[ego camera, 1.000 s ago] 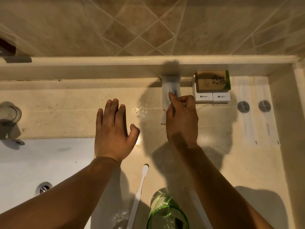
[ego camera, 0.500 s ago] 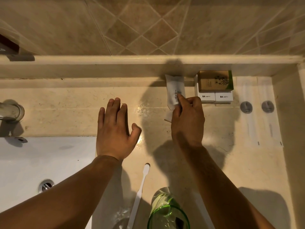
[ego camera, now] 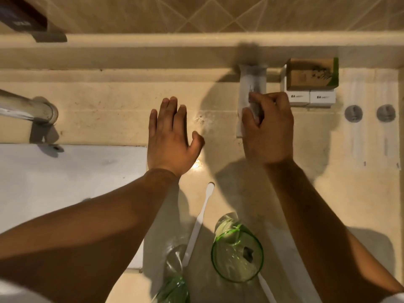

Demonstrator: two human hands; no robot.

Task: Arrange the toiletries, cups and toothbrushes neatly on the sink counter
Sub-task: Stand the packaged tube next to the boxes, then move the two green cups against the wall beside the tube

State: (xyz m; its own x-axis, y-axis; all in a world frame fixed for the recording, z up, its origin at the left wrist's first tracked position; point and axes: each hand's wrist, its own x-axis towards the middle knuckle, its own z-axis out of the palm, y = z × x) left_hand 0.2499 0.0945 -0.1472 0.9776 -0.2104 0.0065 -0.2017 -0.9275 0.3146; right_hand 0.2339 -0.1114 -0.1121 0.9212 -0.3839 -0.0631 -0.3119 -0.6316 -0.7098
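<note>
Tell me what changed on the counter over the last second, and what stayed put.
Little changed. The right hand kept its pinch on the white sachet and nudged it slightly, its far end staying by the back ledge. The left hand stayed flat and open on the counter. The boxes, toothbrush and green cup did not move.

— Where does the white toiletry sachet (ego camera: 251, 84) sit?
— Upper right of the frame, left of the brown cardboard soap box (ego camera: 310, 73), which rests on two white boxes (ego camera: 310, 98).
— And the white plastic toothbrush (ego camera: 200, 217)?
— Bottom centre, left of the green-rimmed glass cup (ego camera: 237, 255).
</note>
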